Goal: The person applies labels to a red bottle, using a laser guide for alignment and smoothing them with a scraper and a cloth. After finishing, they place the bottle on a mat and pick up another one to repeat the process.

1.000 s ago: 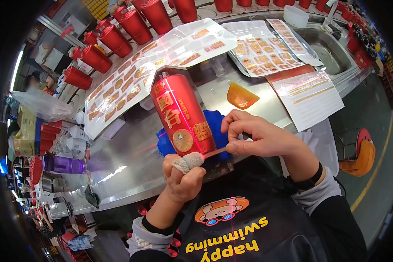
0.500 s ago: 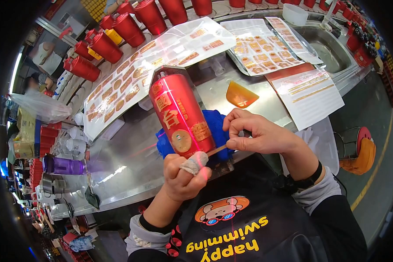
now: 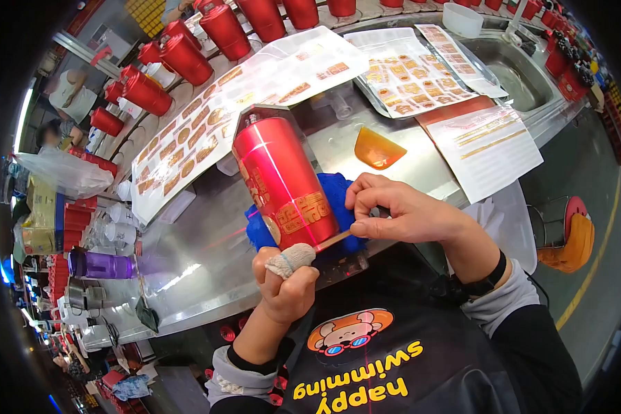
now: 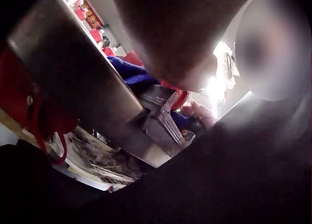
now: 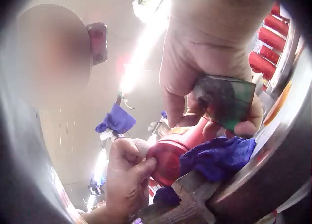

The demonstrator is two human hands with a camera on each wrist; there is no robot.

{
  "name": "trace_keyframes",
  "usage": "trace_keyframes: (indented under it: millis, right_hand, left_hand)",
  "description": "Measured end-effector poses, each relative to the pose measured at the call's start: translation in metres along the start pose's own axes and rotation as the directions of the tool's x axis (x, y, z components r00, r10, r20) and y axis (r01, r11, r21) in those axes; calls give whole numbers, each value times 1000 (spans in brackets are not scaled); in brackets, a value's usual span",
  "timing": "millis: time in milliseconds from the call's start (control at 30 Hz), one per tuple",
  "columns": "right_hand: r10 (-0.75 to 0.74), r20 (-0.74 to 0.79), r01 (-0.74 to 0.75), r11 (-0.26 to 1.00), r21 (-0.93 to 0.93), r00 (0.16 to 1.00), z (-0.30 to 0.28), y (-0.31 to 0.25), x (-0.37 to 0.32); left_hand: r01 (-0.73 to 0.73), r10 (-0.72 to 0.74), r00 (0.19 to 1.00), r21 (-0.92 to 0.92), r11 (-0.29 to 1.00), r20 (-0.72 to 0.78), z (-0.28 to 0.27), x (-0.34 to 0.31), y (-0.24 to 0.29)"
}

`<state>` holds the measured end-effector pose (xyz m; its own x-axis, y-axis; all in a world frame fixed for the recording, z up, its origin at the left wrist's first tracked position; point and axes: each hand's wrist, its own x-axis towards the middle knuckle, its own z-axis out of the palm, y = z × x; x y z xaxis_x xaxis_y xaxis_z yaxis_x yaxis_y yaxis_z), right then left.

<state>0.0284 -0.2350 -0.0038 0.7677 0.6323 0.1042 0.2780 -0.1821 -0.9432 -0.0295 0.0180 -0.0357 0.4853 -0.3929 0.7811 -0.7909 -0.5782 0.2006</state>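
Observation:
A red bottle [image 3: 283,179] with gold lettering lies tilted on a blue cloth [image 3: 259,228]. A thin gold strip [image 3: 334,241] runs along its near end. My left hand [image 3: 286,286], a fabric cover on one finger, pinches the strip's left end beside the bottle. My right hand [image 3: 410,215] pinches the other end between thumb and finger. In the right wrist view, a dark green translucent scraper [image 5: 226,101] rests in my right hand [image 5: 209,48], and my left hand [image 5: 127,177] is at the bottle's round base [image 5: 168,160]. The left wrist view is mostly dark.
Sheets of gold stickers [image 3: 200,131] lie behind the bottle, with an orange scraper [image 3: 378,148] to its right. A white sheet with gold strips [image 3: 490,148] lies farther right, near a sink [image 3: 521,72]. Red bottles [image 3: 186,58] line the back; a purple bottle [image 3: 102,264] stands left.
The bottle has turned about its long axis: the large gold characters have rolled left and a gold emblem faces up. Both hands have shifted slightly, the strip still between them.

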Motion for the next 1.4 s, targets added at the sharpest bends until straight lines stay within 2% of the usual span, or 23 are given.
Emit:
trace_keyframes:
  millis: [200, 300, 400, 500, 600, 700, 800, 900, 1000, 1100, 1200, 1300, 1400]
  right_hand:
    - [75, 52, -77, 996, 45, 996, -1, -3, 3]
    - [54, 36, -55, 998, 43, 998, -1, -3, 3]
    - [36, 30, -37, 998, 41, 999, 1, 1, 3]
    - [33, 43, -35, 998, 45, 999, 2, 3, 5]
    - [34, 48, -36, 998, 53, 998, 3, 4, 5]
    - [28, 35, -29, 999, 35, 999, 3, 3, 5]
    - [18, 24, -18, 1000, 13, 1000, 5, 5, 4]
    - [23, 32, -24, 1000, 18, 999, 5, 5, 5]
    - [26, 37, -27, 999, 21, 999, 5, 5, 6]
    - [28, 23, -28, 1000, 6, 999, 5, 5, 5]
    - [32, 12, -32, 999, -12, 999, 7, 4, 4]
    - [48, 30, -47, 999, -5, 998, 6, 4, 7]
    - [62, 34, -62, 998, 0, 997, 7, 4, 7]
  left_hand:
    - [-180, 178, 980, 7, 984, 89, -1, 17, -3]
    - [-147, 149, 987, -38, 988, 55, -2, 10, -6]
    - [-44, 44, 999, 18, 999, -2, 1, -2, -1]
    - [-179, 176, 983, 43, 983, 61, -2, 9, -3]
    - [-258, 239, 955, 99, 961, 174, -4, 22, -2]
    - [-213, 213, 967, -18, 977, 137, -5, 19, -5]
    - [-98, 98, 995, 13, 995, 6, 2, 1, -5]
    - [-116, 115, 993, 18, 993, 38, -1, 8, -2]
    - [-188, 174, 970, 65, 980, 171, -4, 23, 3]
    - [-180, 176, 975, 22, 983, 136, -4, 20, -1]
    - [-72, 73, 997, 15, 997, -20, 4, 5, -2]
    - [-181, 179, 983, 53, 982, 41, 0, 12, -2]
    - [-241, 230, 957, 46, 969, 179, -4, 23, -1]
